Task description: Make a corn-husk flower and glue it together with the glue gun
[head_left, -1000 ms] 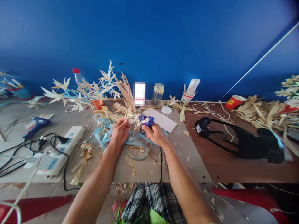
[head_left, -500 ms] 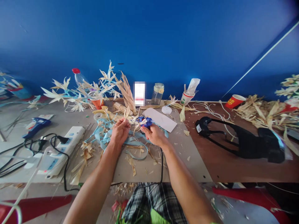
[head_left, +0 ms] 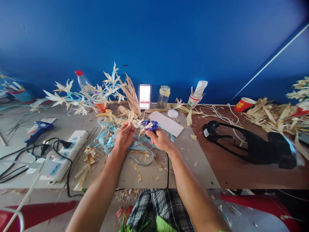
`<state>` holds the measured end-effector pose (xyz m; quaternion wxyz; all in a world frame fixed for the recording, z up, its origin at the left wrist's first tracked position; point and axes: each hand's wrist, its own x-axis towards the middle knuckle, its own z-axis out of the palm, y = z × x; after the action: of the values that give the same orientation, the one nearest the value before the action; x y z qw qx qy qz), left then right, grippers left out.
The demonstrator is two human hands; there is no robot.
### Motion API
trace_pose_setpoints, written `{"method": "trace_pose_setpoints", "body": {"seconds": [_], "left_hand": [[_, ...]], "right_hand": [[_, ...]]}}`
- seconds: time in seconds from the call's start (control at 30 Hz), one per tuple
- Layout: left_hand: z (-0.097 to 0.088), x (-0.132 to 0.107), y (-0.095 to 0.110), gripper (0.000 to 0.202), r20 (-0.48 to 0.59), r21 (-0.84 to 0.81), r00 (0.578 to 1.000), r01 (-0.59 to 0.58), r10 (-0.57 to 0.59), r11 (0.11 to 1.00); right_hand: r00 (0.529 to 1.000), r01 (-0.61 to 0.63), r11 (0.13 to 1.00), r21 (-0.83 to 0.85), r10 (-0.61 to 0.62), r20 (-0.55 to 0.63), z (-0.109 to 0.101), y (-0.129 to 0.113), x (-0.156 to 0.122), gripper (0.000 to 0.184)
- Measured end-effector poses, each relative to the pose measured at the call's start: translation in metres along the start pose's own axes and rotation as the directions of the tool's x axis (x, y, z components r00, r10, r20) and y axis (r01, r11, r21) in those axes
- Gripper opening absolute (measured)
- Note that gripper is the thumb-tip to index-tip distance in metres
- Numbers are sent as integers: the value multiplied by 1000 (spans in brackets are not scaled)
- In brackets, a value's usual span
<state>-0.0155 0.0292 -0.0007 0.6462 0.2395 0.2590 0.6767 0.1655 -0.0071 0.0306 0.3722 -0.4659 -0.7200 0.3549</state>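
**Blue glue gun [head_left: 152, 125] in the right hand [head_left: 160, 138], pale husk piece [head_left: 131, 118] in the left hand [head_left: 125, 134]**

In the head view, the left grip is pinched narrow, thumb and fingers on the husk piece, which sticks up above the fingertips. The right grip is wrapped around the glue gun, just beside the left hand, over the middle of the tabletop [head_left: 193, 172]. A black cord [head_left: 168, 170] runs from below the right hand to the near edge. Light-blue ribbon [head_left: 107, 146] lies tangled under and beside the hands, among husk scraps [head_left: 90, 159]. Behind them are a white card [head_left: 167, 125], a round white lid [head_left: 173, 113] and a clear jar [head_left: 163, 100]. To the left, white-petalled flowers [head_left: 57, 99] spread above a second glue gun [head_left: 40, 129] and a white power strip [head_left: 78, 141]. On the right lies a black strapped device [head_left: 259, 149].
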Motion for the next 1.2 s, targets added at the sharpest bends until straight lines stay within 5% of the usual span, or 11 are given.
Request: {"method": "trace_pose_setpoints", "body": {"seconds": [0.57, 0.67, 0.77, 0.87, 0.97, 1.2], "left_hand": [[1, 0, 0, 15, 25, -31, 999, 25, -24, 999], [0, -1, 1, 15, 32, -26, 998, 50, -49, 998], [-1, -1, 0, 15, 32, 2, 997, 74, -74, 997], [-1, -1, 0, 16, 23, 38, 997, 72, -73, 997], [0, -1, -1, 17, 33, 86, 997, 65, -68, 994], [5, -5, -2, 17, 49, 174, 999, 4, -13, 985]], "right_hand": [[1000, -10, 997, 71, 10, 1, -8, -2, 0, 44], [989, -22, 999, 34, 27, -144, -10, 3, 3, 41], [905, -63, 984, -164, -13, -426, -10, 12, 8, 34], [812, -225, 936, -269, 27, -583, -11, 20, 12, 33], [755, -397, 878, -267, 146, -640, -12, 27, 13, 36], [709, -645, 676, -357, 354, -610, -13, 40, 15, 40]]}}
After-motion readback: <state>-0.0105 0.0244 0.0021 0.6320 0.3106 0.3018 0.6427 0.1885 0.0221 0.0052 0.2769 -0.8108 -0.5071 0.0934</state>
